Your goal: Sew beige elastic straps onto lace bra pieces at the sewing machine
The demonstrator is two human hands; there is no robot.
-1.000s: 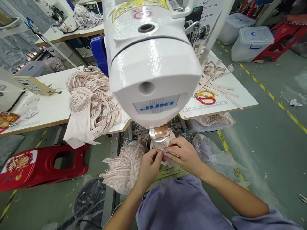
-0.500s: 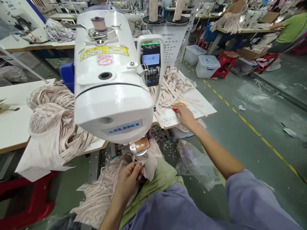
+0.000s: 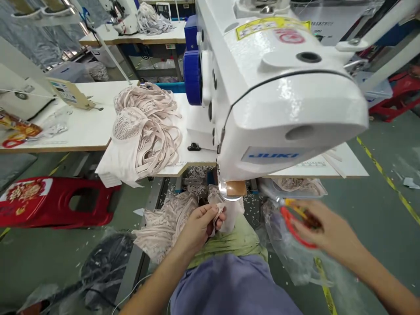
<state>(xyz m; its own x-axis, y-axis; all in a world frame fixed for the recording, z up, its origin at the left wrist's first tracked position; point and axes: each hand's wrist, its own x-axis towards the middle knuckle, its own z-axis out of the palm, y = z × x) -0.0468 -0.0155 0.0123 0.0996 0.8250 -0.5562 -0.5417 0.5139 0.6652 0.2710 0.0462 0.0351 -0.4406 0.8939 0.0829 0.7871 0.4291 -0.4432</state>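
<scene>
At the bottom middle of the frame, the person's purple clothing [image 3: 229, 284] is filling the foreground, with both forearms reaching up from it. Just above, in the centre, the left hand [image 3: 198, 227] is pinching a small pale pink fabric piece [image 3: 218, 209] between thumb and fingertips, holding it right below the foot of the sewing machine [image 3: 278, 96]. At the lower right, the right hand [image 3: 331, 232] is showing up blurred, its fingers closed around the red and yellow handles of a pair of scissors [image 3: 289, 226], well apart from the fabric piece. A heap of pink lace [image 3: 164, 227] is lying just left of the left hand, and a green cloth [image 3: 229, 243] is lying under it on the lap. A clear plastic bag [image 3: 292, 262] is sagging below the scissors. The white machine head is taking up the upper right. Behind it, the white tabletop [image 3: 85, 127] is carrying a bundle of pink straps [image 3: 147, 127] in the middle left, hanging partly over the edge. A red stool [image 3: 39, 203] is standing on the floor at the left. At the upper left, a second tabletop [image 3: 141, 37] is holding another machine [image 3: 123, 17].
</scene>
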